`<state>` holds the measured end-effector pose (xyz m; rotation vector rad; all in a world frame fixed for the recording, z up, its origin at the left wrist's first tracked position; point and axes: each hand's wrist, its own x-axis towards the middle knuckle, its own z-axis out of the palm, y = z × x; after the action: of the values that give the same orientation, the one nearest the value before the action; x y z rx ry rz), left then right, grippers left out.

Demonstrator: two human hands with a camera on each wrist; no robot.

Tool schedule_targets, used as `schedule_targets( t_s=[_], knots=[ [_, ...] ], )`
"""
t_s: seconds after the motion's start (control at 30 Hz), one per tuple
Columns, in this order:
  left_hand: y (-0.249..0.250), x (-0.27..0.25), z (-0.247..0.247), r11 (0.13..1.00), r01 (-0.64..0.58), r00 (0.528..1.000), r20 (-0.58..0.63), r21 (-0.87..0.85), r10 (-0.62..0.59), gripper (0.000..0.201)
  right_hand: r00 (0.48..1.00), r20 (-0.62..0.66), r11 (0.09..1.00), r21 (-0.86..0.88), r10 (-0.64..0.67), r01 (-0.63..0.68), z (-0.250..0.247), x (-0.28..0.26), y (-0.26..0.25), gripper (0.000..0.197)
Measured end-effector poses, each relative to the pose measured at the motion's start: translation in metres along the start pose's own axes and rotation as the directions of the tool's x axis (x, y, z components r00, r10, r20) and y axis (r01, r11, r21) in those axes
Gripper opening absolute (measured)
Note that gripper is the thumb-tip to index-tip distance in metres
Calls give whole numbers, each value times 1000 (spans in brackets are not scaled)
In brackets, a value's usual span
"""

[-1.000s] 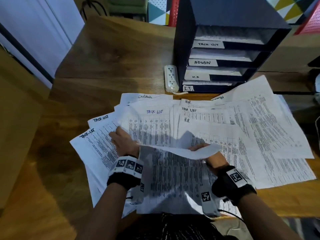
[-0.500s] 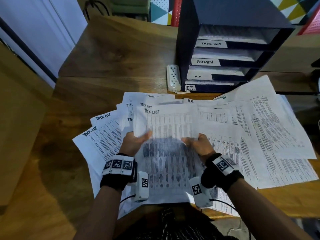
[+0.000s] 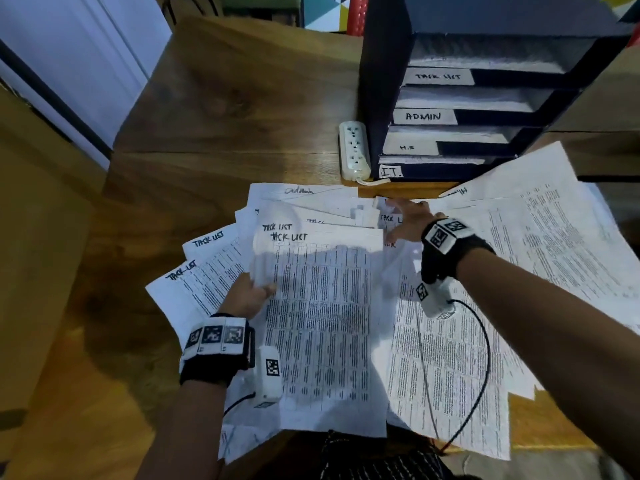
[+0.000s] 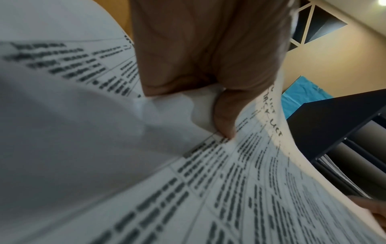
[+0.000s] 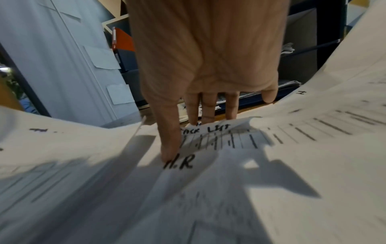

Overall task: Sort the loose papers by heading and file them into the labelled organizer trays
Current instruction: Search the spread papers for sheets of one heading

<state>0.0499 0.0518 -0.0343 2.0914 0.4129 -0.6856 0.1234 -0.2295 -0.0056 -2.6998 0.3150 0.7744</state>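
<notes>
Left hand (image 3: 247, 299) pinches a small stack of "TASK LIST" sheets (image 3: 322, 327) at its left edge, thumb on top & fingers under, the stack lifted over the loose papers (image 3: 540, 258) spread across the wooden counter (image 3: 221, 109). Right hand (image 3: 403, 220) is out flat w/ fingers straight & slightly spread, fingertips (image 5: 170, 153) pressing down on the far papers, right by a sheet marked "H.R" (image 5: 181, 163) and another "TASK LIST" heading. Beyond them the dark organizer (image 3: 384, 81) stands at the counter's back, trays labelled TASK LIST, ADMIN, H.R, I.T top to bottom, a white power strip (image 3: 354, 150) just beside its left wall.
</notes>
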Motion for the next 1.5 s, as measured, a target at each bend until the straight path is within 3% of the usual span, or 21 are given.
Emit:
schedule_targets(
  t_s=[0.1,0.17,0.27,0.37,0.43,0.53,0.63,0.73,0.8,0.87,0.9,0.97,1.1,1.27,1.37,1.43,1.5],
  knots=[
    [0,7,0,999,28,993,-116,-40,-33,30,999,29,992,-122,-28,32,4,6,3,61],
    [2,8,0,997,47,968,-243,-67,-62,34,998,-25,998,1,-64,64,5,5,7,49],
    [12,6,-3,985,-24,923,-383,-170,-44,53,973,-208,944,290,-100,159,-1,-5,9,38],
    [31,2,-13,958,-148,812,-583,-244,-23,75,890,-351,847,338,-291,410,-7,-17,6,11],
    [45,2,-25,963,-228,723,-687,-142,70,74,832,-391,809,281,-394,516,-9,-25,0,7],
    [56,15,-47,978,-191,722,-664,79,195,51,711,-434,730,157,-554,665,-9,-32,-13,9],
    [63,18,-56,896,-340,710,-547,286,444,47,645,-433,678,100,-630,729,-10,-41,-32,5],
    [80,4,-55,916,-312,698,-593,252,401,49,620,-424,669,44,-660,742,-14,-50,-47,6],
    [93,-11,-55,919,-328,633,-671,220,386,50,644,-367,681,40,-671,732,-16,-59,-51,8],
    [98,-17,-63,886,-405,537,-726,224,429,48,623,-334,658,13,-707,753,-16,-64,-53,10],
    [98,-14,-68,863,-465,517,-731,197,445,45,615,-332,651,5,-715,759,-15,-65,-54,10],
    [96,-2,-74,809,-575,563,-659,122,499,43,618,-379,660,22,-689,751,-16,-64,-55,11],
    [95,-11,-55,688,-717,648,-477,-116,594,46,519,-602,621,47,-607,782,-20,-60,-59,17],
    [89,-24,-23,591,-595,796,-299,-545,526,20,464,-769,605,128,-440,786,-31,-60,-70,18],
    [86,-18,-10,631,-573,820,-359,-523,447,15,487,-779,610,175,-394,773,-24,-62,-72,11],
    [82,-13,-6,670,-545,837,-371,-504,402,16,447,-773,584,124,-450,802,-14,-64,-68,5],
    [76,-8,-5,691,-518,854,-344,-504,389,30,408,-763,558,75,-501,826,-3,-64,-59,6]
  ],
)
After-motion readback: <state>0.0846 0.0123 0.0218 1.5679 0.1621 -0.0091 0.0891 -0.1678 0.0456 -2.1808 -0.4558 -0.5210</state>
